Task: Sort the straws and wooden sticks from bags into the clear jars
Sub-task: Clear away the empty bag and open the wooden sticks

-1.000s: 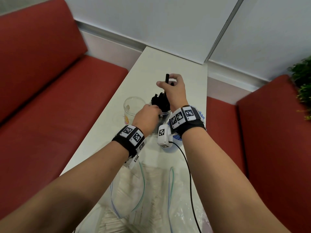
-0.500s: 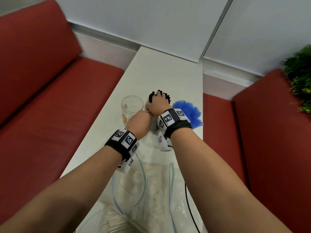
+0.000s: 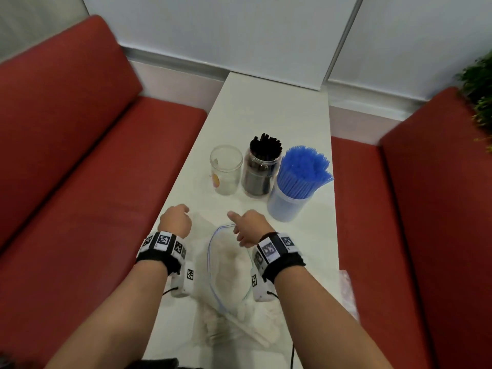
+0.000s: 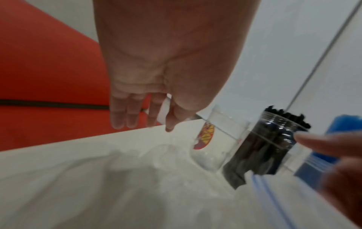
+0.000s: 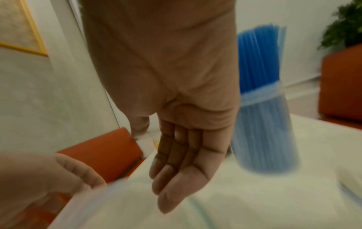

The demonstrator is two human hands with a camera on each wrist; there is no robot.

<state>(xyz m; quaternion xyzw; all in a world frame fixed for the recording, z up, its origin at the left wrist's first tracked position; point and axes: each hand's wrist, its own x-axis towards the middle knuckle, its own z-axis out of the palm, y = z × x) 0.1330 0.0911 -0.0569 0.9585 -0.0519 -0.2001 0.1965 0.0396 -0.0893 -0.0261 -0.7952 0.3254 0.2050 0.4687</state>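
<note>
Three jars stand in a row on the white table (image 3: 266, 107): an empty clear jar (image 3: 226, 169) (image 4: 215, 139), a jar of black straws (image 3: 262, 169) (image 4: 270, 147) and a jar of blue straws (image 3: 295, 193) (image 5: 262, 124). Nearer me lies a clear zip bag of pale wooden sticks (image 3: 229, 270) (image 4: 117, 186) (image 5: 215, 209), mouth facing the jars. My left hand (image 3: 175, 222) (image 4: 162, 117) pinches the bag's left rim between thumb and finger. My right hand (image 3: 247, 227) (image 5: 176, 162) hovers over the bag's mouth, fingers straight and holding nothing.
Red benches (image 3: 80, 182) (image 3: 415, 209) flank the narrow table on both sides. A green plant (image 3: 479, 89) stands at the far right. Another crumpled plastic bag (image 3: 346, 288) lies at the table's right edge. A black cable (image 3: 292, 355) hangs from my right wrist.
Both hands have pulled back from the black-straw jar to the bag of sticks. The right hand let go of the black straws, which now stand in their jar.
</note>
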